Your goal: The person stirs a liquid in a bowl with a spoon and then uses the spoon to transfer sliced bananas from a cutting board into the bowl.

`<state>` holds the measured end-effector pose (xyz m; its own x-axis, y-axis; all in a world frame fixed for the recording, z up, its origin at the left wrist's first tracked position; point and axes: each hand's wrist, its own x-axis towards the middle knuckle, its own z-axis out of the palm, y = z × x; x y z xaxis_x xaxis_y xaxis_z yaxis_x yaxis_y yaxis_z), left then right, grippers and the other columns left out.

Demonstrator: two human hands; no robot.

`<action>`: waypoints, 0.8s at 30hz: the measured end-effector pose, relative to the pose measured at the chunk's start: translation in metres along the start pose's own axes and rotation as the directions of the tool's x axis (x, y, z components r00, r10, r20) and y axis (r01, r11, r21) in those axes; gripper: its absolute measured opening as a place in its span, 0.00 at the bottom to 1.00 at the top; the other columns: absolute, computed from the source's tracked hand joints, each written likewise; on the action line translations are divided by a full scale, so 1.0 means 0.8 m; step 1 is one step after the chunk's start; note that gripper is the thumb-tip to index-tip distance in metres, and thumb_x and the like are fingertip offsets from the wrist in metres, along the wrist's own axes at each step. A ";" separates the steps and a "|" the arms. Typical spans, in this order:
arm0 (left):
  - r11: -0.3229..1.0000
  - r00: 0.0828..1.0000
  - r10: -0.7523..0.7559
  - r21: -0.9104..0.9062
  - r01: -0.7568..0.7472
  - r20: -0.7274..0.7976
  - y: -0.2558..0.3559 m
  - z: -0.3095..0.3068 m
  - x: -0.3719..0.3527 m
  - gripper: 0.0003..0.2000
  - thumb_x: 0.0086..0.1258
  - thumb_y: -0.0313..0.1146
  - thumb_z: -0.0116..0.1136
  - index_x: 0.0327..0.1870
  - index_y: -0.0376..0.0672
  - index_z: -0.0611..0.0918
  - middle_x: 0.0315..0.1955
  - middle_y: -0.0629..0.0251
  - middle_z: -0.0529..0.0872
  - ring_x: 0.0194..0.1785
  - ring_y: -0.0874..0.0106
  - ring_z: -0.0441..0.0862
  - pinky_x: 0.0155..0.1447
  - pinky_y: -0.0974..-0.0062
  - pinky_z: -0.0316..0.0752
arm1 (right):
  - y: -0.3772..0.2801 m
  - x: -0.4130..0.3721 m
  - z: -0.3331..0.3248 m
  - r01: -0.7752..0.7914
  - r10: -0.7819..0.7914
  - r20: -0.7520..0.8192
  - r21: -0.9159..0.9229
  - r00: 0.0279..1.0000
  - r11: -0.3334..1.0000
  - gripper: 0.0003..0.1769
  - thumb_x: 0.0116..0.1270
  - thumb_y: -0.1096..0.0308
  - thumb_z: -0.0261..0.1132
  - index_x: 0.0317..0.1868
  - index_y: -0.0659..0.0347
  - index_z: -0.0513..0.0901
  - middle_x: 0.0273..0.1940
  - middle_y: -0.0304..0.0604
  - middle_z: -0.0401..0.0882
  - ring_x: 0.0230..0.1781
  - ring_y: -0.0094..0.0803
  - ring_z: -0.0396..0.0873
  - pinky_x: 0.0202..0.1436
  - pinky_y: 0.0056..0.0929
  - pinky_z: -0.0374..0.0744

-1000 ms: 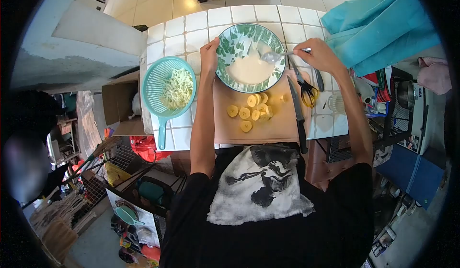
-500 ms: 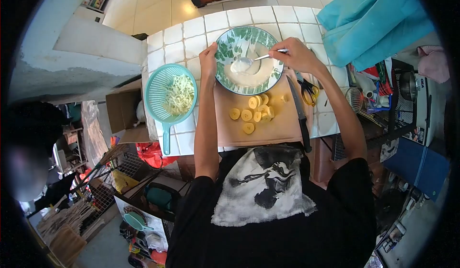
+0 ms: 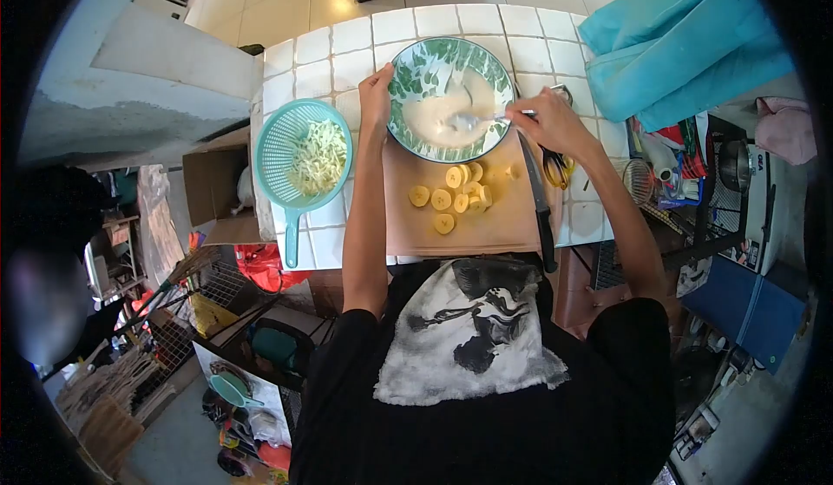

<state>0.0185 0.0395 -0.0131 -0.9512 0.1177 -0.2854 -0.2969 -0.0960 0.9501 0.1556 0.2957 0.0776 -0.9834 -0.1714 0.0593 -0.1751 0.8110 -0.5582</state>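
A green-and-white bowl [image 3: 415, 67] holds a pale, creamy batter [image 3: 434, 119]. My left hand [image 3: 376, 95] grips the bowl's left rim, fingers closed. In my right hand [image 3: 548, 122] is the handle of a metal spoon [image 3: 467, 121], whose head sits in the batter, slightly blurred. Below the bowl, several yellow banana slices [image 3: 443, 223] lie on a pinkish-brown cutting board [image 3: 408, 233]. Left of my left forearm stands a turquoise strainer [image 3: 276, 157] with shredded pale-green cabbage [image 3: 318, 157] inside.
A black-handled knife [image 3: 544, 225] lies along the board's right side, near yellow-handled scissors [image 3: 556, 169]. Teal cloth [image 3: 677, 51] hangs over the right corner of the white tiled counter [image 3: 321, 242]. A wire rack with kitchen items stands right; an open cardboard box [image 3: 208, 186] is left.
My right hand has moved down and right, taking the spoon's head from the left of the batter toward its lower middle. My left hand stays on the rim.
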 end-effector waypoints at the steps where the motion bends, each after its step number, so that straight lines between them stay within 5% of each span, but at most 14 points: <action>1: 1.000 1.000 0.009 0.019 -0.009 -0.020 0.003 0.000 -0.002 0.18 0.70 0.41 0.55 0.39 0.31 0.84 0.33 0.64 0.85 0.36 0.78 0.76 0.44 0.80 0.69 | 0.008 -0.007 0.003 0.007 -0.007 -0.004 0.022 1.000 1.000 0.11 0.63 0.63 0.64 0.34 0.62 0.86 0.17 0.49 0.76 0.18 0.44 0.70 0.42 0.35 0.71; 6: 0.999 1.000 0.023 -0.030 -0.023 -0.012 0.000 0.000 0.003 0.18 0.70 0.41 0.55 0.40 0.31 0.84 0.34 0.65 0.84 0.36 0.78 0.76 0.44 0.80 0.69 | 0.025 -0.012 0.015 0.011 -0.009 -0.114 0.021 0.993 1.000 0.11 0.63 0.64 0.64 0.35 0.64 0.85 0.21 0.52 0.79 0.17 0.42 0.71 0.39 0.37 0.72; 8: 0.999 1.000 0.012 -0.031 -0.012 -0.012 0.001 -0.002 0.000 0.18 0.70 0.41 0.55 0.40 0.31 0.84 0.34 0.65 0.84 0.36 0.78 0.76 0.44 0.80 0.69 | 0.017 -0.010 0.011 -0.091 0.118 -0.086 0.274 0.989 0.957 0.11 0.63 0.66 0.64 0.36 0.66 0.85 0.23 0.53 0.80 0.17 0.38 0.72 0.32 0.35 0.73; 13: 1.000 1.000 0.008 0.006 -0.008 -0.002 0.008 0.002 -0.006 0.18 0.70 0.41 0.55 0.40 0.31 0.84 0.34 0.65 0.85 0.36 0.78 0.76 0.44 0.80 0.70 | 0.002 0.005 -0.057 -0.058 0.059 -0.002 0.098 0.998 0.993 0.12 0.64 0.66 0.61 0.41 0.67 0.84 0.28 0.56 0.82 0.25 0.45 0.81 0.37 0.34 0.80; 15: 1.000 1.000 0.002 -0.008 -0.002 0.012 0.007 0.002 -0.003 0.18 0.70 0.41 0.55 0.40 0.31 0.84 0.34 0.65 0.85 0.36 0.78 0.76 0.44 0.80 0.70 | 0.008 0.012 -0.064 -0.077 0.074 0.085 0.031 0.994 0.997 0.10 0.63 0.68 0.63 0.38 0.68 0.84 0.29 0.52 0.83 0.25 0.36 0.78 0.34 0.29 0.77; 19: 1.000 0.999 0.027 0.006 -0.027 0.030 0.002 -0.001 -0.001 0.18 0.70 0.41 0.54 0.40 0.30 0.84 0.33 0.65 0.85 0.35 0.78 0.76 0.44 0.79 0.70 | 0.036 0.018 -0.031 -0.007 -0.013 0.150 0.130 0.989 0.992 0.10 0.63 0.68 0.63 0.38 0.68 0.83 0.29 0.52 0.83 0.25 0.37 0.78 0.33 0.31 0.75; 21: 1.000 0.999 0.025 0.001 -0.025 0.028 0.000 -0.002 0.003 0.18 0.70 0.40 0.55 0.40 0.30 0.84 0.33 0.65 0.85 0.35 0.78 0.76 0.44 0.79 0.70 | 0.032 0.023 -0.010 -0.046 0.012 0.226 0.146 0.974 0.988 0.13 0.64 0.63 0.62 0.40 0.64 0.84 0.34 0.52 0.83 0.33 0.46 0.81 0.39 0.34 0.78; 24: 1.000 0.999 0.017 0.001 -0.017 0.030 -0.002 -0.001 0.006 0.17 0.70 0.40 0.55 0.39 0.30 0.84 0.33 0.65 0.85 0.35 0.79 0.76 0.44 0.79 0.70 | 0.021 0.032 0.005 -0.075 0.036 0.188 0.207 0.982 0.975 0.12 0.63 0.62 0.63 0.41 0.63 0.84 0.33 0.52 0.83 0.33 0.41 0.82 0.38 0.32 0.78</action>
<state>0.0147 0.0397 -0.0158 -0.9529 0.1461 -0.2656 -0.2810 -0.0967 0.9548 0.1277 0.3030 0.0665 -0.9626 -0.2442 -0.1172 -0.0868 0.6880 -0.7205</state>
